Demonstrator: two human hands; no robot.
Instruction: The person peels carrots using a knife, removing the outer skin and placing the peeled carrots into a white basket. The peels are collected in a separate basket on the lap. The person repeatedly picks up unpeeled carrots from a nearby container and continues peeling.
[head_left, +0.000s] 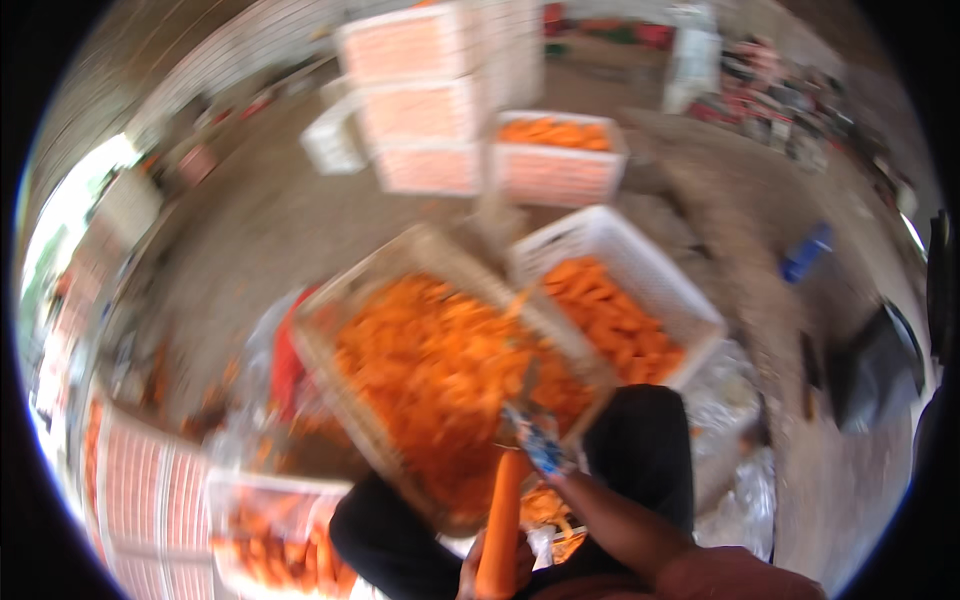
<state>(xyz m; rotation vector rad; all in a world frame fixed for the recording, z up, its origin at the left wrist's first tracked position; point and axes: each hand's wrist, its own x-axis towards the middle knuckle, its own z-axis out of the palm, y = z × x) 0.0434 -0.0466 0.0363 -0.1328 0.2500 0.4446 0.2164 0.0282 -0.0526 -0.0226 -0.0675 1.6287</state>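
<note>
My left hand (471, 564) is closed around the thick lower part of a large carrot (501, 517), low in the view. My right hand (538, 441), in a blue-and-white patterned covering that looks like a glove, grips a tool with a blade (529, 381); blur hides its exact kind. The hand is just right of the carrot's upper end. Beyond both hands a worn crate (420, 244) rests tilted between my knees, full of orange carrot peelings (427, 352). Against its right side stands a white plastic crate (652, 255) holding orange carrots (600, 315).
Stacked crates (420, 112) stand ahead, beside another crate of carrots (559, 176). A crate of carrots (277, 484) is at lower left, near clear plastic sheeting. More plastic (739, 480) lies right of my knee. Farther right are a blue object (807, 252) and a dark container (874, 371).
</note>
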